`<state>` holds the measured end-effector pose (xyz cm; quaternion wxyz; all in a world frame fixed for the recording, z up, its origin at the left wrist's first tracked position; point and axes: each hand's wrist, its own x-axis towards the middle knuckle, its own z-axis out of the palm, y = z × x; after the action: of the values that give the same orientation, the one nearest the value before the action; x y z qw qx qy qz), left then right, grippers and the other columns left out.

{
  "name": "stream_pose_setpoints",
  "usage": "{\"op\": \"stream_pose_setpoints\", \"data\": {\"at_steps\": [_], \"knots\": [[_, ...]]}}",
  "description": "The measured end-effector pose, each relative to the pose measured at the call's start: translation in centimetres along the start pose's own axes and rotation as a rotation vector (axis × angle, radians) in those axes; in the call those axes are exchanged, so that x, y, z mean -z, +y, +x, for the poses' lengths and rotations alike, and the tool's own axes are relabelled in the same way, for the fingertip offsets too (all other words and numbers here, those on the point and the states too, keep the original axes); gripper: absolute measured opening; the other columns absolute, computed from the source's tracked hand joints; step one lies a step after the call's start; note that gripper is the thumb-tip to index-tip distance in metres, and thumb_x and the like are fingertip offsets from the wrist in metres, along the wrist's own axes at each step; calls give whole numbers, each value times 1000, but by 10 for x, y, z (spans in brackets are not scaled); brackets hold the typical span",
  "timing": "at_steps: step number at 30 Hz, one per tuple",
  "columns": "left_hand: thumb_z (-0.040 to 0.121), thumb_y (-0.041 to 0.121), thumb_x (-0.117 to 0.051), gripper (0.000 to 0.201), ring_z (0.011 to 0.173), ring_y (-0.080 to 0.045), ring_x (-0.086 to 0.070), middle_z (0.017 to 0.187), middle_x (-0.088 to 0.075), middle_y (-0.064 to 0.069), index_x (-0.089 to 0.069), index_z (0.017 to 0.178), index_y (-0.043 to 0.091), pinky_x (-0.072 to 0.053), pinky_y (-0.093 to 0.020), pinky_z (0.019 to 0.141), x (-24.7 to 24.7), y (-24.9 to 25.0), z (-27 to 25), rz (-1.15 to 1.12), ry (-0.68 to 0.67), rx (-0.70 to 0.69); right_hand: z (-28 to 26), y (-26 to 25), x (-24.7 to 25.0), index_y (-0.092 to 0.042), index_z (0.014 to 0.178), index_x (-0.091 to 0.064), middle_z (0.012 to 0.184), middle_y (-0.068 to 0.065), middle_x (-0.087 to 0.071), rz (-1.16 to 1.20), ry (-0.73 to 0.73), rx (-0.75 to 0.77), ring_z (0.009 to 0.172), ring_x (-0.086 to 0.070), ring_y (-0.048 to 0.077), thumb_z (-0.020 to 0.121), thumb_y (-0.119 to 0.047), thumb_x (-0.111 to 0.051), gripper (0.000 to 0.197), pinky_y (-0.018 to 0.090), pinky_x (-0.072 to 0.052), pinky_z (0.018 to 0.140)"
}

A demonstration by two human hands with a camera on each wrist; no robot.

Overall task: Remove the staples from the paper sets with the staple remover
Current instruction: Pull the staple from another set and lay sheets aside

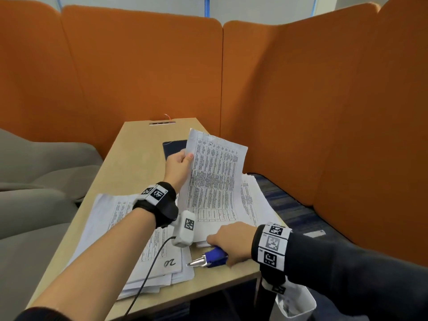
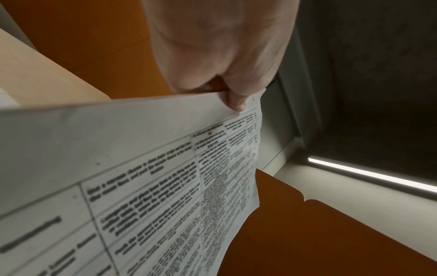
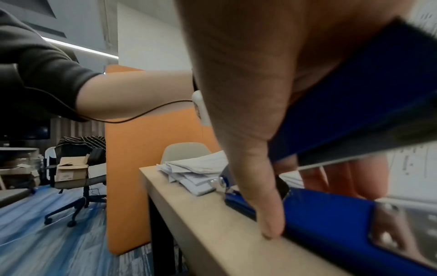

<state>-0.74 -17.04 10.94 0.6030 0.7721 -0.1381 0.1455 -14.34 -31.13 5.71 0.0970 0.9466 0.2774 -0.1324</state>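
Observation:
My left hand (image 1: 179,162) pinches the top-left edge of a printed paper set (image 1: 213,179) and holds it lifted above the table; in the left wrist view the thumb (image 2: 236,102) presses on the sheet (image 2: 141,168). My right hand (image 1: 231,242) grips the blue staple remover (image 1: 212,257) near the table's front edge, its metal jaws pointing left. In the right wrist view the blue staple remover (image 3: 331,214) fills the lower right, with my thumb (image 3: 267,205) on its side. A pile of paper sets (image 1: 252,202) lies under the lifted set.
A second stack of papers (image 1: 129,239) lies on the wooden table (image 1: 129,158) at the left, under my left forearm. A dark blue booklet (image 1: 172,147) lies further back. Orange partitions (image 1: 139,72) surround the table; grey seats stand at the left.

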Motion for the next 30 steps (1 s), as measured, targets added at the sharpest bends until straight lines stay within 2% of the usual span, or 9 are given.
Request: {"op": "stream_pose_setpoints", "data": {"at_steps": [7, 10, 12, 15, 18, 20, 24, 26, 30], "knots": [[100, 15, -49, 27, 50, -5, -38, 61, -43, 6, -61, 81, -1, -32, -20, 52, 4, -1, 0, -60, -17, 36, -15, 32, 45, -16, 99, -40, 79, -3, -47, 337, 84, -26, 71, -44, 17, 85, -35, -72, 39, 27, -31, 55], [99, 19, -50, 29, 58, -14, -36, 64, -40, -6, -54, 74, 5, -31, -27, 60, 7, 2, 4, -58, 0, 29, -24, 65, 87, -23, 104, -49, 81, -14, -54, 464, 395, -141, 73, -54, 8, 78, -42, -77, 43, 19, -36, 58], [98, 20, -49, 34, 55, -10, -40, 60, -45, 0, -51, 65, 10, -33, -23, 56, 7, 8, 3, -17, -17, -13, -28, 84, 112, -23, 92, -56, 76, -12, -56, 542, 730, -206, 66, -52, 7, 80, -43, -76, 31, 12, -34, 55], [98, 21, -50, 36, 52, -6, -38, 57, -44, 9, -51, 62, 19, -28, -24, 50, 1, 22, -3, 41, -49, -105, -25, 106, 141, -17, 79, -49, 69, -7, -47, 851, 1254, -267, 58, -41, 7, 91, -42, -63, 31, 19, -33, 56], [96, 33, -49, 41, 55, -12, -39, 56, -48, -8, -56, 67, 5, -29, -28, 54, -9, 34, -3, 69, -68, -203, -12, 108, 158, -16, 91, -51, 73, -9, -48, 1049, 1501, -279, 61, -45, 5, 96, -42, -56, 27, 20, -39, 64], [91, 45, -45, 51, 59, -19, -47, 69, -60, -24, -60, 78, -2, -35, -31, 57, -15, 39, -2, 100, -77, -262, -4, 105, 163, -15, 96, -52, 75, -9, -50, 1061, 1539, -286, 63, -47, 4, 96, -43, -55, 28, 19, -41, 65], [93, 41, -42, 47, 65, -30, -55, 79, -65, -25, -61, 84, -2, -45, -43, 62, -23, 44, -5, 146, -49, -358, 3, 102, 167, -16, 98, -52, 75, -10, -52, 1004, 1566, -262, 57, -46, -3, 96, -42, -54, 26, 14, -42, 62], [94, 37, -43, 45, 62, -30, -49, 70, -62, -21, -58, 80, -2, -39, -40, 58, -24, 46, -7, 163, -34, -375, 3, 102, 171, -16, 97, -54, 75, -10, -53, 1040, 1546, -233, 61, -48, 1, 96, -42, -54, 26, 18, -43, 65], [99, 21, -49, 36, 51, -8, -31, 53, -39, 6, -48, 67, 4, -23, -21, 50, -31, 58, -13, 219, -56, -414, 8, 95, 170, -26, 79, -51, 68, -11, -49, 1024, 1435, -181, 61, -46, 8, 95, -42, -55, 23, 23, -40, 64]]}}
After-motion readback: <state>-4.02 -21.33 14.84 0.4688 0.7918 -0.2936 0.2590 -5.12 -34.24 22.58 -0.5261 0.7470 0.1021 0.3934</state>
